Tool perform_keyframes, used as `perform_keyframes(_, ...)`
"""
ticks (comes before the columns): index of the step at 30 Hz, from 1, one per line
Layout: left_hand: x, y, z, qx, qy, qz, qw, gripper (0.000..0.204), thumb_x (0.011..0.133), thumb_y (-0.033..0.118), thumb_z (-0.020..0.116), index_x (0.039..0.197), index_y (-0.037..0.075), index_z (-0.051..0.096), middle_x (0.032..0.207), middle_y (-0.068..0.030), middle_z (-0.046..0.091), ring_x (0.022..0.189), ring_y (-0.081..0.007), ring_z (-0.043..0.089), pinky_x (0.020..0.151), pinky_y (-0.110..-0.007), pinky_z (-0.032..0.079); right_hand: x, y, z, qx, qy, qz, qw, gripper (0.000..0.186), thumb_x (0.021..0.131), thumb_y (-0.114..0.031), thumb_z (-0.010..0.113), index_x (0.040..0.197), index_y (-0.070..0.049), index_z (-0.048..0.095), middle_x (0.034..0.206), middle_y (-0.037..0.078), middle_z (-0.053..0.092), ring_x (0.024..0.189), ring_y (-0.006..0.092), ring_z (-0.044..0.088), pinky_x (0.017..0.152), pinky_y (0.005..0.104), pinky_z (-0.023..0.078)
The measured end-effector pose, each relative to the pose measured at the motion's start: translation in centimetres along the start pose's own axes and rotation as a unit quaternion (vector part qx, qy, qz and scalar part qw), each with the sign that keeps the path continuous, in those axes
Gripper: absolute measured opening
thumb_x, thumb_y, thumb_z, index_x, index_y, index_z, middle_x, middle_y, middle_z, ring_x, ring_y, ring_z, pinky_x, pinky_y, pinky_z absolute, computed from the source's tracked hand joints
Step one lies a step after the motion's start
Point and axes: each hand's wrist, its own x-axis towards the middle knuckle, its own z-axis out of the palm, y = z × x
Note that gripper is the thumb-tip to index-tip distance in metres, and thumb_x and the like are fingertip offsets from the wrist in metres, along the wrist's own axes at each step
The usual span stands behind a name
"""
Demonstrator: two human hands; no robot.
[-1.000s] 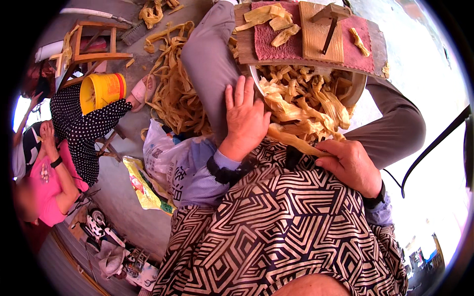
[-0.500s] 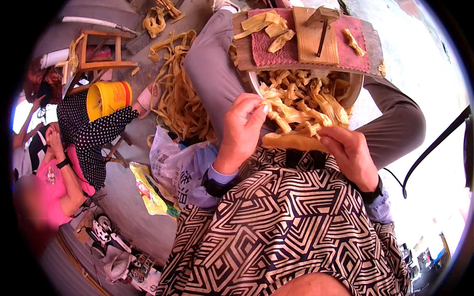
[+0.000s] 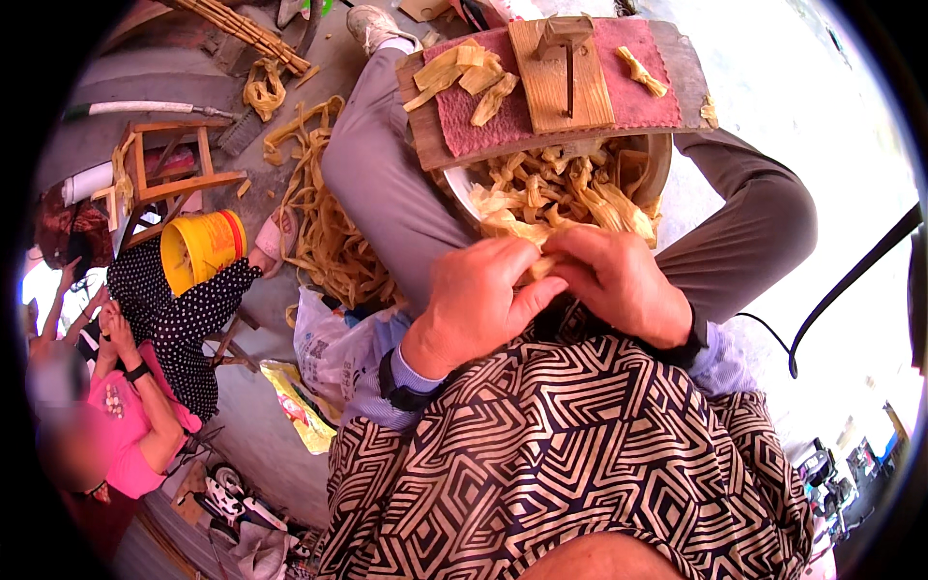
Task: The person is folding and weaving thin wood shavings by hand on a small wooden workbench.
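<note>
My left hand [image 3: 476,304] and my right hand [image 3: 626,282] meet over my lap, fingertips closed together on a limp yellow-brown strip [image 3: 537,271]. Most of that strip is hidden by the fingers. Just beyond them a pale bowl [image 3: 458,182] sits between my knees, heaped with similar strips [image 3: 570,184], several of them knotted. A wooden board [image 3: 431,145] covered partly by red cloth [image 3: 633,101] lies across the bowl's far side. On it stand a wood block [image 3: 541,97] with an upright metal spike [image 3: 570,82] and a few short strip pieces [image 3: 469,72].
Long strips [image 3: 333,227] lie piled on the floor left of my leg. Beside them are a plastic bag [image 3: 324,338], a wooden stool frame [image 3: 184,159] and a yellow bucket [image 3: 193,256] near a seated person in pink [image 3: 145,425]. A black cable [image 3: 831,280] curves at right.
My hands have come together; earlier they were apart, with a strip stretched between them. The view has shifted, so board and bowl appear farther left.
</note>
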Motion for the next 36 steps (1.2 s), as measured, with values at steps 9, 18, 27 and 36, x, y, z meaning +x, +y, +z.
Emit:
perform_keyframes(9, -1.4, 0.3, 1.3, -0.347, -0.057, -0.114, 0.929, 0.031, 0.097, 0.019, 0.056, 0.072, 0.002, 0.050, 0.061, -0.0040, 0.042, 0.059, -0.0114, 0.039, 0.054, -0.030, 0.037, -1.7, -0.4, -1.6, 0.103, -0.083, 0.019, 0.991, 0.030, 0.077, -0.011, 0.072, 0.105, -0.005, 0.063, 0.093, 0.014, 0.065, 0.084, 0.0331, 0.065, 0.070, 0.0388, 0.051)
perform_keyframes(18, 2.0, -6.3, 2.2, -0.161, -0.012, -0.210, 0.964, 0.034, 0.097, 0.027, 0.059, 0.110, -0.005, 0.060, 0.083, -0.0008, 0.059, 0.071, -0.0081, 0.052, 0.064, -0.025, 0.045, -3.7, 0.7, -4.7, -0.058, -0.127, 0.158, 0.977, 0.022, 0.080, -0.012, 0.070, 0.098, -0.001, 0.064, 0.078, 0.021, 0.062, 0.074, 0.0383, 0.062, 0.066, 0.0407, 0.050)
perform_keyframes(27, 1.9, 0.4, -0.8, -0.397, -0.349, -0.172, 0.831, 0.027, 0.094, 0.016, 0.061, 0.113, -0.004, 0.060, 0.083, 0.0018, 0.059, 0.074, -0.0065, 0.053, 0.064, -0.023, 0.043, -3.0, -1.7, -6.1, 0.147, 0.010, 0.217, 0.965, 0.009, 0.089, -0.004, 0.063, 0.093, 0.004, 0.064, 0.073, 0.000, 0.059, 0.071, 0.0054, 0.053, 0.062, 0.0241, 0.044)
perform_keyframes(36, -0.9, 3.7, -9.9, -0.262, -0.161, 0.023, 0.951, 0.018, 0.090, 0.011, 0.063, 0.104, -0.001, 0.060, 0.067, -0.0028, 0.055, 0.057, -0.0115, 0.050, 0.054, -0.026, 0.039, -2.6, -3.7, -12.8, 0.013, 0.125, 0.059, 0.990, 0.011, 0.089, -0.009, 0.065, 0.090, 0.002, 0.065, 0.075, -0.001, 0.060, 0.067, 0.0055, 0.051, 0.061, 0.0213, 0.041)
